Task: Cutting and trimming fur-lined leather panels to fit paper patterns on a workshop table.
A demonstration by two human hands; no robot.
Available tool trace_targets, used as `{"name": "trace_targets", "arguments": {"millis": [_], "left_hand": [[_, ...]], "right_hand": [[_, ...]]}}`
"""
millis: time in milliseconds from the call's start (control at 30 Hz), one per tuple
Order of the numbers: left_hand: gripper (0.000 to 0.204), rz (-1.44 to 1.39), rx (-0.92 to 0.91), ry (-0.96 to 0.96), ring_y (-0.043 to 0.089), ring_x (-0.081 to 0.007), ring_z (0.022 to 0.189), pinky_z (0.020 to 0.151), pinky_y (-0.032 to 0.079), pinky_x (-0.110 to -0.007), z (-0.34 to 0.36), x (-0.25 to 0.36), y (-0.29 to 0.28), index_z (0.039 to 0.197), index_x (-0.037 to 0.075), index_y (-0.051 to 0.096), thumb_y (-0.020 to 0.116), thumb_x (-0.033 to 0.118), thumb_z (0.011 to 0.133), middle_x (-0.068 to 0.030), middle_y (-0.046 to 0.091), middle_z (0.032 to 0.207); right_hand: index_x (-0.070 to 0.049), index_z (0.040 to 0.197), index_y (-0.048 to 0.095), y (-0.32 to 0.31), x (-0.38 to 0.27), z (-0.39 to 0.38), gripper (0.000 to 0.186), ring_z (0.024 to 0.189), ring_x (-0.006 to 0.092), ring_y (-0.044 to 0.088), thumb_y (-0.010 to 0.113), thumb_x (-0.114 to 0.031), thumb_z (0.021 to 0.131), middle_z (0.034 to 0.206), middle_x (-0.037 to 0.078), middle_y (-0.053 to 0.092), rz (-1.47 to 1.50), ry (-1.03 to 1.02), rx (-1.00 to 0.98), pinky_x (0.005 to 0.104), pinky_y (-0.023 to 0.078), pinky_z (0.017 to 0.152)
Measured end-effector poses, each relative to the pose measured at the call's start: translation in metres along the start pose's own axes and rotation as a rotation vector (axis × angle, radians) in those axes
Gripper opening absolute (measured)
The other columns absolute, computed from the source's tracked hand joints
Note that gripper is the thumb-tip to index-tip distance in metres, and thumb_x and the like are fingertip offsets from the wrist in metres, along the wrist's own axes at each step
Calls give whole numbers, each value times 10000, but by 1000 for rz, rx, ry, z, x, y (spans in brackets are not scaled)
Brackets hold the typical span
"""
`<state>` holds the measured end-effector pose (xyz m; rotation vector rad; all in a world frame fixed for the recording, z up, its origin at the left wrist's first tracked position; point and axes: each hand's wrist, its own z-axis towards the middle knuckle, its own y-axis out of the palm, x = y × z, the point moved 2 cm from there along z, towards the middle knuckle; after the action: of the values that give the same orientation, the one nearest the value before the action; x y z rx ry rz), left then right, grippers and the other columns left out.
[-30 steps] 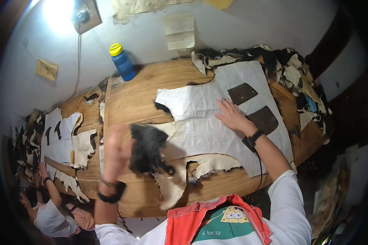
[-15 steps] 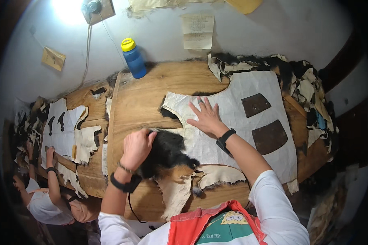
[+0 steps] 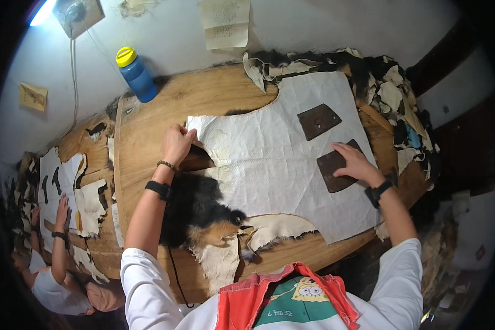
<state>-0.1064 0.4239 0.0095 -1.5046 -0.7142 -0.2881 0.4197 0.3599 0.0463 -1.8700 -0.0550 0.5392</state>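
A large white sheet [image 3: 283, 159] with curved cut-outs lies over a pelt on the wooden table. My left hand [image 3: 177, 146] pinches the sheet's upper left corner between thumb and fingers. Below that hand, black and tan fur [image 3: 195, 206] sticks out from under the sheet, beside pale hide pieces [image 3: 220, 263]. My right hand [image 3: 357, 165] rests on the nearer dark brown plate [image 3: 335, 179], thumb and fingers apart on its top. A second dark brown plate [image 3: 318, 122], with small holes, sits on the sheet just beyond.
A blue bottle [image 3: 137, 77] with a yellow lid stands by the wall. Fur and hide scraps [image 3: 393, 91] are heaped along the far right edge. At left, another person's hand [image 3: 62, 210] touches a second white sheet [image 3: 50, 175] bearing two dark curved pieces.
My left hand has left the black fur and taken the white sheet's corner. My right hand has moved right, off the sheet's middle, onto the nearer brown plate. The view has shifted.
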Motion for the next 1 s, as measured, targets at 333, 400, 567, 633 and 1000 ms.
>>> {"name": "trace_targets", "arguments": {"millis": [333, 400, 567, 633, 1000], "left_hand": [[287, -103, -36, -19, 664, -335, 685, 626, 531, -406, -14, -20, -1, 952, 8, 585, 689, 268, 890, -118, 667, 721], [231, -501, -145, -201, 645, -192, 607, 509, 509, -315, -20, -22, 9, 924, 31, 581, 690, 233, 905, -69, 649, 720], [273, -476, -164, -178, 578, -108, 563, 470, 458, -256, -2, -35, 8, 904, 68, 548, 695, 298, 914, -11, 607, 708], [278, -391, -150, -147, 574, -116, 560, 477, 455, -271, 8, -37, 13, 872, 63, 558, 700, 299, 908, -16, 603, 682], [297, 21, 11, 113, 664, -372, 776, 686, 515, -453, -8, 0, -2, 835, 27, 630, 681, 317, 871, -191, 684, 803]], "right_hand": [[-53, 1032, 514, -15, 2, 31, 775, 1067, 347, 533, 939, -351, 458, 1101, 113, 586, -265, -189, 1, 415, 451, 882], [-47, 965, 543, -14, 11, 39, 694, 915, 326, 579, 940, -343, 479, 936, 96, 605, -87, -70, -88, 389, 472, 798], [-23, 737, 574, -16, 19, 50, 446, 716, 224, 577, 904, -287, 594, 726, 76, 608, 133, 101, -162, 350, 448, 659], [-15, 672, 574, -23, 10, 54, 393, 674, 171, 563, 880, -261, 649, 681, 61, 606, 209, 117, -125, 329, 431, 626], [-13, 727, 661, 0, -136, 222, 342, 611, 72, 463, 744, -318, 858, 602, -14, 541, 473, -188, 84, 275, 385, 584]]}}
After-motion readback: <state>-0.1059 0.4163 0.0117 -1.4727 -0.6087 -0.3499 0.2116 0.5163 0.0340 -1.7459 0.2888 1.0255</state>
